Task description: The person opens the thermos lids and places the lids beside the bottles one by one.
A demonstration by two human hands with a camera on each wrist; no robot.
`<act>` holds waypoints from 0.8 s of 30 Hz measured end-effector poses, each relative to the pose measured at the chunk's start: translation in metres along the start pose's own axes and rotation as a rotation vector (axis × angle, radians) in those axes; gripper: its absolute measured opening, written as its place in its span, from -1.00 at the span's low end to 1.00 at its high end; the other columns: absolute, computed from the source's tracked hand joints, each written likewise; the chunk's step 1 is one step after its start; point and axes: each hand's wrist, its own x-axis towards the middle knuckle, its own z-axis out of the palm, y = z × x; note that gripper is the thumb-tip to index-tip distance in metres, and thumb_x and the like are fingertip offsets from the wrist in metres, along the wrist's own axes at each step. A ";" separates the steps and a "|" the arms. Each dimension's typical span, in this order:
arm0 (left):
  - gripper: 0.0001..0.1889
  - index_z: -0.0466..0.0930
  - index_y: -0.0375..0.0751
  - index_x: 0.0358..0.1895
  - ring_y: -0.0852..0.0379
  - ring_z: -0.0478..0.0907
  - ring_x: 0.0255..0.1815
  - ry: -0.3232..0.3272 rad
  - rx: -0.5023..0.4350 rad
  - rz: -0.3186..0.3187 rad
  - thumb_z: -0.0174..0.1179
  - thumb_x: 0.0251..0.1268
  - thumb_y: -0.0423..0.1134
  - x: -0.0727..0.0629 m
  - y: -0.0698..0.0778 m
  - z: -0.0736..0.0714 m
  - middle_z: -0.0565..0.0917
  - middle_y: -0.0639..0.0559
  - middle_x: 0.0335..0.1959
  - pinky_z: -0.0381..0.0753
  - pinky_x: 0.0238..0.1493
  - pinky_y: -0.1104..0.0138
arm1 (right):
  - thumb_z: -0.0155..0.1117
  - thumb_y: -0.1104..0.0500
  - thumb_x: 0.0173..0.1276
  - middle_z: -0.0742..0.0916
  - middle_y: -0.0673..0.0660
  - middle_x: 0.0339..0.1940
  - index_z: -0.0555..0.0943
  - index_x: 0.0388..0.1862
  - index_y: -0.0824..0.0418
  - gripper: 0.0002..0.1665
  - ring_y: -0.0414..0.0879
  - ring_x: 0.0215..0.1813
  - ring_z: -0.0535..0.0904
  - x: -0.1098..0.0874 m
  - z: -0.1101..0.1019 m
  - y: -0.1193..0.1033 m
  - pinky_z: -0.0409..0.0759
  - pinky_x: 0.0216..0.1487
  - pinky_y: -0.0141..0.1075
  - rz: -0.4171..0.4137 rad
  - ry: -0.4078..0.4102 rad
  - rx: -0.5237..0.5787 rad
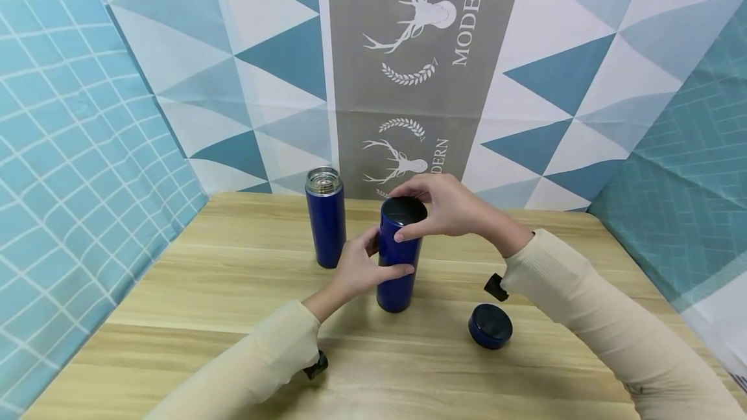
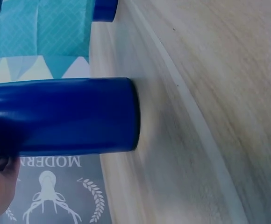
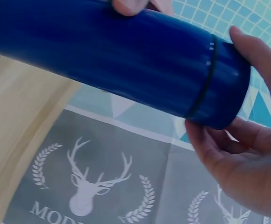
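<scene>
A dark blue thermos bottle (image 1: 398, 255) stands nearly upright near the middle of the table, its black-topped lid (image 3: 226, 84) on. My left hand (image 1: 358, 266) grips its body from the left, the thumb across the front. Up at the top, my right hand (image 1: 446, 206) holds the lid between thumb and fingers; a thin dark seam shows below the lid in the right wrist view. A second blue thermos (image 1: 327, 222) stands to the left, uncapped, its steel threaded mouth showing. Its look-alike loose lid (image 1: 490, 326) lies black top up, near my right forearm.
The wooden table (image 1: 192, 277) carries all of these. A patterned cloth wall (image 1: 280, 83) rises behind the far edge, with a blue tiled-print sheet (image 1: 52, 167) on the left and a teal one (image 1: 688, 167) on the right.
</scene>
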 end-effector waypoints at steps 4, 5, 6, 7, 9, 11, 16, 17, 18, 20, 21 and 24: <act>-0.34 0.50 -0.13 0.15 0.07 0.66 0.05 -0.003 0.023 0.013 0.54 -0.13 -0.17 0.002 -0.001 -0.002 0.69 -0.03 0.04 0.60 0.21 0.19 | 0.60 0.04 -0.05 0.71 0.08 0.05 0.60 0.12 0.15 -0.30 -0.07 0.11 0.65 0.000 0.005 0.010 0.57 0.27 -0.14 -0.026 0.029 0.084; -0.34 0.51 -0.13 0.14 0.08 0.67 0.04 -0.008 0.026 0.016 0.54 -0.13 -0.17 0.002 -0.001 -0.002 0.69 -0.03 0.03 0.61 0.20 0.20 | 0.60 0.05 -0.05 0.71 0.09 0.05 0.60 0.12 0.15 -0.31 -0.07 0.11 0.65 0.000 0.006 0.012 0.57 0.28 -0.15 -0.035 0.033 0.105; -0.35 0.51 -0.14 0.14 0.08 0.67 0.03 -0.013 0.028 0.017 0.54 -0.13 -0.18 0.003 -0.002 -0.002 0.69 -0.03 0.03 0.61 0.20 0.20 | 0.60 0.06 -0.05 0.71 0.09 0.05 0.60 0.12 0.15 -0.31 -0.07 0.11 0.65 0.000 0.007 0.015 0.57 0.28 -0.15 -0.040 0.036 0.124; -0.35 0.51 -0.15 0.14 0.08 0.67 0.03 -0.020 0.030 0.019 0.54 -0.13 -0.19 0.003 -0.002 -0.003 0.69 -0.04 0.02 0.62 0.19 0.20 | 0.60 0.07 -0.05 0.71 0.10 0.05 0.60 0.12 0.16 -0.31 -0.07 0.11 0.65 0.000 0.008 0.016 0.57 0.28 -0.15 -0.046 0.036 0.141; -0.35 0.50 -0.15 0.15 0.08 0.67 0.03 -0.038 0.034 0.017 0.53 -0.12 -0.20 0.004 -0.002 -0.004 0.69 -0.04 0.04 0.62 0.19 0.21 | 0.60 0.08 -0.05 0.71 0.11 0.06 0.59 0.12 0.17 -0.30 -0.06 0.11 0.65 0.001 0.009 0.019 0.56 0.28 -0.14 -0.057 0.036 0.166; -0.34 0.50 -0.16 0.16 0.08 0.67 0.04 -0.055 0.036 0.017 0.53 -0.12 -0.22 0.004 -0.001 -0.004 0.68 -0.04 0.05 0.62 0.18 0.21 | 0.60 0.09 -0.05 0.71 0.11 0.07 0.59 0.13 0.16 -0.30 -0.07 0.12 0.65 0.000 0.010 0.022 0.55 0.29 -0.15 -0.065 0.040 0.180; -0.34 0.51 -0.16 0.16 0.08 0.67 0.04 -0.066 0.040 0.014 0.52 -0.12 -0.22 0.005 -0.001 -0.005 0.69 -0.04 0.05 0.62 0.18 0.21 | 0.59 0.13 -0.04 0.70 0.09 0.08 0.58 0.16 0.16 -0.29 -0.10 0.11 0.65 -0.002 0.016 0.031 0.56 0.27 -0.22 -0.088 0.066 0.252; -0.35 0.51 -0.16 0.15 0.07 0.67 0.04 -0.064 0.039 0.013 0.52 -0.12 -0.22 0.005 -0.001 -0.005 0.69 -0.04 0.05 0.62 0.18 0.20 | 0.58 0.14 -0.02 0.70 0.10 0.08 0.57 0.18 0.17 -0.28 -0.11 0.10 0.65 -0.002 0.019 0.034 0.59 0.24 -0.25 -0.090 0.072 0.276; -0.35 0.51 -0.16 0.15 0.07 0.67 0.03 -0.060 0.040 0.011 0.53 -0.13 -0.21 0.005 -0.002 -0.005 0.69 -0.05 0.05 0.62 0.18 0.20 | 0.57 0.15 -0.01 0.70 0.11 0.09 0.55 0.19 0.19 -0.27 -0.11 0.08 0.65 -0.002 0.021 0.036 0.61 0.21 -0.27 -0.091 0.077 0.305; -0.35 0.52 -0.15 0.14 0.08 0.67 0.03 -0.052 0.047 0.003 0.53 -0.13 -0.20 0.006 -0.002 -0.005 0.69 -0.04 0.04 0.62 0.18 0.20 | 0.56 0.17 0.01 0.69 0.14 0.11 0.53 0.22 0.24 -0.26 -0.13 0.05 0.66 -0.003 0.025 0.039 0.64 0.14 -0.32 -0.087 0.092 0.364; -0.35 0.52 -0.15 0.14 0.08 0.67 0.02 -0.048 0.050 -0.001 0.53 -0.14 -0.20 0.006 -0.002 -0.005 0.69 -0.04 0.03 0.62 0.18 0.20 | 0.56 0.18 0.01 0.68 0.16 0.12 0.52 0.23 0.25 -0.25 -0.13 0.04 0.66 -0.004 0.028 0.040 0.65 0.11 -0.34 -0.085 0.102 0.392; -0.34 0.52 -0.14 0.14 0.08 0.68 0.02 -0.046 0.058 -0.015 0.54 -0.15 -0.18 0.006 -0.002 -0.005 0.70 -0.02 0.03 0.63 0.17 0.20 | 0.56 0.21 0.00 0.68 0.20 0.14 0.52 0.23 0.29 -0.25 -0.16 0.03 0.66 -0.005 0.034 0.043 0.65 0.08 -0.37 -0.079 0.139 0.460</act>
